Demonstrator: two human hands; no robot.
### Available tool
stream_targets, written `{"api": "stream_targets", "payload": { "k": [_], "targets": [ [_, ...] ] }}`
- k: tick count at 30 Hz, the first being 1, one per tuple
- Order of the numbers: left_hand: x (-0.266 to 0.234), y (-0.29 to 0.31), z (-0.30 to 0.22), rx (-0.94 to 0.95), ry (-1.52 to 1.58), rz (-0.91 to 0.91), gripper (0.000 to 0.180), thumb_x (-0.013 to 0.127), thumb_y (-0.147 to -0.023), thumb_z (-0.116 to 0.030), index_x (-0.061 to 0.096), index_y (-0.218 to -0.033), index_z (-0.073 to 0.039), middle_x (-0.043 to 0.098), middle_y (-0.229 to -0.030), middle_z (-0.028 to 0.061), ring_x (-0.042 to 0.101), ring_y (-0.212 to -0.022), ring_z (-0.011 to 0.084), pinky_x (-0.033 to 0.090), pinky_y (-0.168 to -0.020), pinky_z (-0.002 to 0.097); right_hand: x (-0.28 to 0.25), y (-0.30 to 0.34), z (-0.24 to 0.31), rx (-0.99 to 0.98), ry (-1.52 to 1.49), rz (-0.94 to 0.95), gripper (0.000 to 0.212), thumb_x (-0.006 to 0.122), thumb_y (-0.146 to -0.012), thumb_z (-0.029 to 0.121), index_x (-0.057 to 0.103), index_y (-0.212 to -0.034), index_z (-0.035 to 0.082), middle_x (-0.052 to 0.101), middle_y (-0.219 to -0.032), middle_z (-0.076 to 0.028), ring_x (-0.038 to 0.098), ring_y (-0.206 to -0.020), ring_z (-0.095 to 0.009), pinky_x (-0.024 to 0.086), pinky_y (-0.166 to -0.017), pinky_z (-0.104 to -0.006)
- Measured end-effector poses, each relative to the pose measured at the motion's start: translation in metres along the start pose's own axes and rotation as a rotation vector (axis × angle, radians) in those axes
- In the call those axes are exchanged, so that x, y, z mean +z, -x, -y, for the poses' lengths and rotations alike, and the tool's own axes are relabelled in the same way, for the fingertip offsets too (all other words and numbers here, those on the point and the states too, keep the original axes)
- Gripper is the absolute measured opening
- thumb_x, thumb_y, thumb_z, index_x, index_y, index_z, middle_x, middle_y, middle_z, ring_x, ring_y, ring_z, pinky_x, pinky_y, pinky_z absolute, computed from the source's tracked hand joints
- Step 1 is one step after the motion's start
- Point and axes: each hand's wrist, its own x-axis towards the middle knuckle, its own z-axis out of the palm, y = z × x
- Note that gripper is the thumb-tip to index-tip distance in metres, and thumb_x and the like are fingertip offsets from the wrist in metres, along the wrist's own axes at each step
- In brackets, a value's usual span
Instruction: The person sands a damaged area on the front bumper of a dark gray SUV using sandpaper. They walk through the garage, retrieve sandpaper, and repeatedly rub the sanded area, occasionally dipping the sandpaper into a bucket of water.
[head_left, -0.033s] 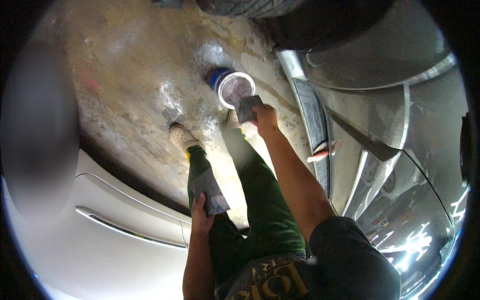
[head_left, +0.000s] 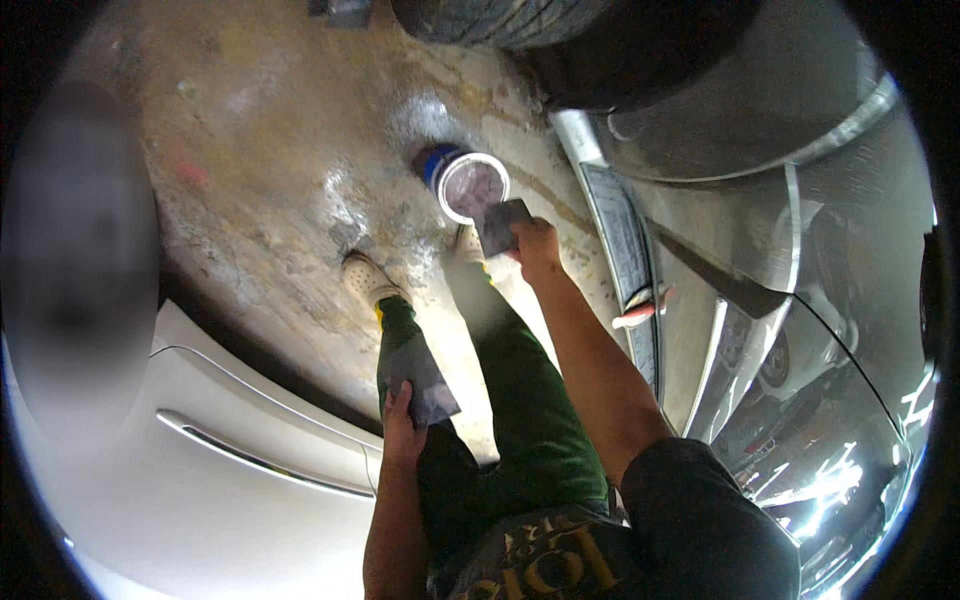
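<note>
My right hand (head_left: 538, 246) is closed on the edge of a small dark grey rectangular pad (head_left: 504, 228), held out over the near rim of a bucket. The bucket (head_left: 436, 168) is blue with a whitish rim and has murky greyish-purple liquid in it. Lower down, in front of my legs, my left hand (head_left: 402, 420) grips a larger, thin dark grey sheet (head_left: 432, 388) with pale patches, thumb lying on its face. Whether pad and sheet are abrasive paper I cannot tell.
A white car body panel (head_left: 250, 400) with a chrome strip curves along the left. On the right is a glossy grey car (head_left: 850, 280), with a red and white object (head_left: 643, 308) on its sill. A tyre (head_left: 490, 18) stands ahead on the stained, wet concrete floor (head_left: 260, 150).
The view has shifted very slightly, and the bucket sits a little lower in it. My right hand and the pad have moved slightly down and right in the picture; both grips are the same.
</note>
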Motion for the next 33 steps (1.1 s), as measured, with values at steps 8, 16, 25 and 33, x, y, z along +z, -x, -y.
{"api": "stream_targets", "payload": {
  "k": [8,16,25,33],
  "targets": [
    [0.113,0.037,-0.117,0.621,-0.928,0.095,0.049,0.053,-0.102,-0.040,0.057,-0.127,0.002,0.066,-0.110,0.0247,0.062,-0.106,0.0400,0.046,-0.093,0.0410,-0.087,0.218,0.093,-0.393,0.506,0.005,0.042,0.067,-0.085,0.015,0.064,-0.125,0.005,0.070,-0.097,-0.008,0.067,-0.091,-0.023,0.052,-0.079,-0.0329],
    [0.196,0.128,-0.137,0.765,-0.773,0.528,0.057,0.049,-0.102,-0.047,0.059,-0.123,0.005,0.065,-0.115,0.0275,0.061,-0.110,0.0410,0.045,-0.095,0.0434,-0.119,0.493,0.183,-0.765,0.866,-0.166,0.041,0.064,-0.086,0.013,0.060,-0.124,-0.002,0.068,-0.077,-0.025,0.071,-0.073,-0.034,0.054,-0.071,-0.0407],
    [0.215,0.339,-0.189,0.634,-0.394,0.796,0.036,0.063,-0.098,-0.022,0.056,-0.126,0.000,0.064,-0.118,0.0085,0.061,-0.103,0.0184,0.044,-0.095,0.0297,-0.137,0.671,0.224,-1.319,1.199,-0.368,0.026,0.065,-0.082,0.005,0.064,-0.108,0.009,0.071,-0.089,-0.011,0.069,-0.087,-0.030,0.057,-0.070,-0.0417],
    [0.183,0.477,-0.248,0.437,-0.289,0.935,0.035,0.057,-0.101,-0.029,0.047,-0.131,-0.013,0.061,-0.122,0.0090,0.066,-0.108,0.0318,0.059,-0.074,0.0657,-0.139,0.710,0.213,-1.473,0.907,-0.311,0.032,0.066,-0.073,-0.006,0.050,-0.099,0.001,0.058,-0.128,-0.023,0.060,-0.115,-0.041,0.053,-0.093,-0.0452]
  ]
}}
